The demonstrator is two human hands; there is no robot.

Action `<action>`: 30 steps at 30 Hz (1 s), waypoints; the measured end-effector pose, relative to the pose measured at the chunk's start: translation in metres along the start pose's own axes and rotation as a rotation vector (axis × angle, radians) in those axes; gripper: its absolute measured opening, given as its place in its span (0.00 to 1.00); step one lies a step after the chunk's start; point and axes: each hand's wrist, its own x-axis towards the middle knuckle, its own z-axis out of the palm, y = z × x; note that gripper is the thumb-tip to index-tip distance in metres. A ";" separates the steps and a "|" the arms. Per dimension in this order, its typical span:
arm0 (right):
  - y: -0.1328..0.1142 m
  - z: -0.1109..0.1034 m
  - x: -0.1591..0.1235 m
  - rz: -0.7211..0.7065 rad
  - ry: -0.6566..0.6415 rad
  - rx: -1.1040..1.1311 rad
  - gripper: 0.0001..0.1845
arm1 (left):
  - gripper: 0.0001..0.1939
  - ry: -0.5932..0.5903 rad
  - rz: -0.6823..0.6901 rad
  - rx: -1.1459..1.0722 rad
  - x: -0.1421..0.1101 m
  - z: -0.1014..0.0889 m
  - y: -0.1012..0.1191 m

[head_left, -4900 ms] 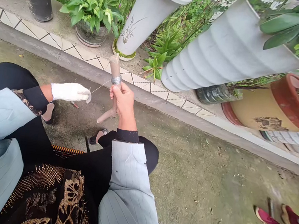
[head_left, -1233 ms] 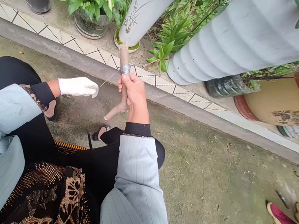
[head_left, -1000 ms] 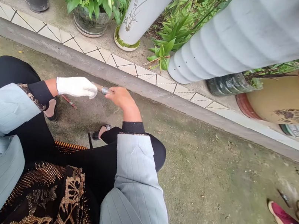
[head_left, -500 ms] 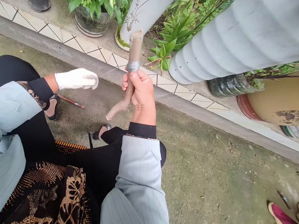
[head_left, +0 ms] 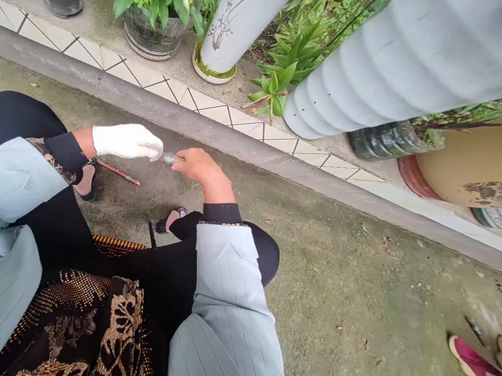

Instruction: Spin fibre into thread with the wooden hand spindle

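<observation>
My right hand (head_left: 202, 167) is wrapped round a wooden stick, most of which is hidden by the fingers. Silver wire (head_left: 169, 159) is coiled round the part that shows, just left of the fingers. My left hand (head_left: 126, 140), in a white glove, is closed beside the stick's left end, almost touching it. A thin strand ran from this glove to the stick a moment ago; now it is too fine or too hidden to make out. On the ground below the glove lies a reddish stick (head_left: 114, 170) with wire wound near its end.
Along a tiled ledge (head_left: 189, 98) ahead stand a potted plant (head_left: 153, 35), a white pipe (head_left: 231, 22), a ribbed grey-white column (head_left: 372, 74) and a tan and red pot (head_left: 477, 159). Another person's red shoes (head_left: 473, 359) are at the lower right.
My right hand has lowered and turned the stick from upright to lying towards the left, bringing its wired part close to the glove. My left hand has barely moved.
</observation>
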 end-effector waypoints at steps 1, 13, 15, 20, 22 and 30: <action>-0.001 0.001 -0.001 -0.056 -0.071 0.033 0.09 | 0.16 0.027 -0.017 -0.001 -0.001 -0.001 -0.002; 0.007 -0.027 -0.026 -0.426 0.269 1.100 0.21 | 0.18 0.146 -0.079 -0.505 0.000 0.005 -0.013; 0.006 -0.028 -0.024 -0.376 0.383 1.176 0.22 | 0.19 0.098 -0.097 -0.469 0.000 0.006 -0.008; 0.001 -0.024 -0.013 -0.251 0.425 1.178 0.22 | 0.18 -0.033 -0.058 -0.273 0.002 0.008 0.004; 0.001 -0.022 -0.007 -0.205 0.430 1.130 0.20 | 0.18 -0.048 -0.027 -0.156 0.002 0.008 0.006; 0.005 -0.022 -0.002 0.009 0.471 0.317 0.11 | 0.18 -0.071 0.014 0.187 0.004 -0.003 0.019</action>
